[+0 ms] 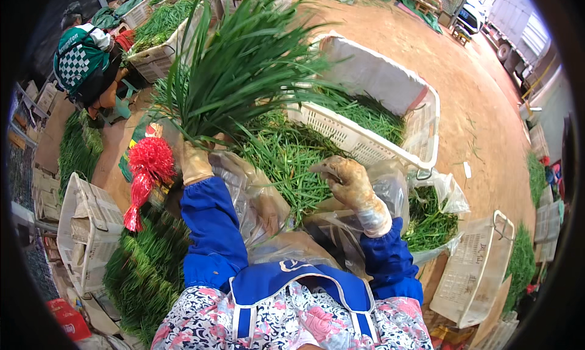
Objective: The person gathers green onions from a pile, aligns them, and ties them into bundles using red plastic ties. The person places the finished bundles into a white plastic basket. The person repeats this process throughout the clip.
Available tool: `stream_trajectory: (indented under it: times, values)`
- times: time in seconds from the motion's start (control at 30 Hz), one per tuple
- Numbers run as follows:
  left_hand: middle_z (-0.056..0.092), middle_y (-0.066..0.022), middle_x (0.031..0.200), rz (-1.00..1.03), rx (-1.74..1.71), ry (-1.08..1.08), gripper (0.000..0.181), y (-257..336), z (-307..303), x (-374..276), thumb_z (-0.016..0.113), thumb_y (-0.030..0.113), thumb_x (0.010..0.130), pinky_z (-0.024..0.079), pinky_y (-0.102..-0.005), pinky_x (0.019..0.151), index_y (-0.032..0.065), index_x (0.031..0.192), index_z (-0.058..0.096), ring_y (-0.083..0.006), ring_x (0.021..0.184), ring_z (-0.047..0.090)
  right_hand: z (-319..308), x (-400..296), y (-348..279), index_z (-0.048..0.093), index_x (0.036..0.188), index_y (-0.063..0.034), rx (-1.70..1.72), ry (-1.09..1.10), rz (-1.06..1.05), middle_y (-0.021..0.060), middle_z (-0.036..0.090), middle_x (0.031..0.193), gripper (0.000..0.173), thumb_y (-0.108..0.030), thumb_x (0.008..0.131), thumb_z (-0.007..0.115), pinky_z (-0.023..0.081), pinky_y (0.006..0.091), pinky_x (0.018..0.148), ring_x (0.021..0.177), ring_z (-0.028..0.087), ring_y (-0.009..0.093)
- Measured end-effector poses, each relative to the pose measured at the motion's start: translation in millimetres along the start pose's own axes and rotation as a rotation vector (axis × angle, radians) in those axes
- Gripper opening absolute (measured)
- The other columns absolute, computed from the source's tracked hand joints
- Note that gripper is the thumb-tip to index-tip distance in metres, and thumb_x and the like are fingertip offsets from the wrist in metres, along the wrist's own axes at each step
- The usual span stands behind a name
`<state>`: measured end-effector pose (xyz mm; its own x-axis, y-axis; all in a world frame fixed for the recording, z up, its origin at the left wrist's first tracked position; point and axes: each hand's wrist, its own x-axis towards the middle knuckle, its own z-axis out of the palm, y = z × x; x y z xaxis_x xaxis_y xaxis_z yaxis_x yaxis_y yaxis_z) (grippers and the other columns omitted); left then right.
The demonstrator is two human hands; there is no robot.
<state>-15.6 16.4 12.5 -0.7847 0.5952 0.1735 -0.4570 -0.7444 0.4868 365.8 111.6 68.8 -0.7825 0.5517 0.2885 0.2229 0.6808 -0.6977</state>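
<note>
My left hand [196,160], in a stained pale glove, grips the lower end of a large bunch of garlic chives [242,71]. Its long green leaves fan up and to the right, slightly blurred. My right hand [351,181], gloved too, hovers half curled over a heap of loose green leaves [292,162]; nothing shows between its fingers. Clear plastic sheeting [256,181] surrounds the near side of the heap and covers my lap. Left of my left wrist hangs a bundle of shiny red plastic ties [151,162].
Beyond the heap stands a white plastic crate [422,135] holding greens. A plastic bag of leaves [432,217] and another crate [475,272] lie right. More chives [146,267] and an upright crate [89,235] are left. A person [87,62] bends beside a filled crate [157,62].
</note>
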Motion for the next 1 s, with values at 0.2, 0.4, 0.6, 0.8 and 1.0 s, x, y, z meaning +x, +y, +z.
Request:
stream_trajectory:
  times: [0.2, 0.4, 0.6, 0.8, 1.0]
  values:
    - [0.066, -0.0064, 0.099, 0.085, -0.11, -0.113, 0.027, 1.6, -0.2, 2.8, 0.055, 0.025, 0.098, 0.048, -0.0441, 0.094, 0.0073, 0.118, 0.06, -0.0244, 0.1, 0.06, -17.4, -5.6, -8.9, 0.071, 0.112, -0.0151, 0.008, 0.176, 0.019, 0.0117, 0.071, 0.093, 0.029, -0.006, 0.085, 0.066, 0.054, 0.0355, 0.072, 0.083, 0.069, 0.028]
    - [0.065, -0.0056, 0.099, 0.242, -0.26, -0.371, 0.028, 49.0, -0.5, 15.7, 0.055, 0.025, 0.098, 0.046, -0.0445, 0.098, 0.0076, 0.12, 0.059, -0.0243, 0.102, 0.059, -56.7, -24.9, -17.4, 0.07, 0.114, -0.0069, -0.035, 0.438, 0.053, 0.0115, 0.072, 0.098, 0.025, -0.007, 0.089, 0.068, 0.055, 0.0315, 0.076, 0.088, 0.069, 0.021]
    - [0.061, -0.0022, 0.097, 0.345, -0.278, -0.398, 0.035, 85.1, 43.3, -7.8, 0.055, 0.024, 0.099, 0.041, -0.0418, 0.104, 0.0077, 0.129, 0.054, -0.0198, 0.099, 0.056, -82.9, -28.1, -63.4, 0.064, 0.119, -0.002, -0.004, 0.639, -0.098, 0.0104, 0.069, 0.109, 0.033, -0.014, 0.089, 0.071, 0.052, 0.0321, 0.085, 0.089, 0.066, 0.017]
    - [0.057, -0.0021, 0.096, 0.266, -0.087, -0.587, 0.048, 69.4, 85.5, -27.1, 0.059, 0.016, 0.096, 0.042, -0.0412, 0.102, 0.0039, 0.14, 0.045, -0.0182, 0.097, 0.055, -77.6, 16.4, -150.6, 0.062, 0.123, -0.0017, -0.138, 0.566, -0.518, 0.0126, 0.067, 0.117, 0.052, -0.036, 0.086, 0.073, 0.05, 0.0378, 0.091, 0.099, 0.065, 0.021]
    - [0.059, -0.0033, 0.088, 0.037, -0.046, -0.544, 0.064, 44.6, 132.5, -67.0, 0.071, 0.013, 0.084, 0.048, -0.04, 0.095, 0.0033, 0.141, 0.043, -0.0192, 0.088, 0.059, -62.3, 54.4, -182.2, 0.067, 0.119, -0.0055, -0.326, 0.439, -0.597, 0.0077, 0.068, 0.117, 0.048, -0.03, 0.079, 0.077, 0.046, 0.0396, 0.101, 0.116, 0.061, 0.027]
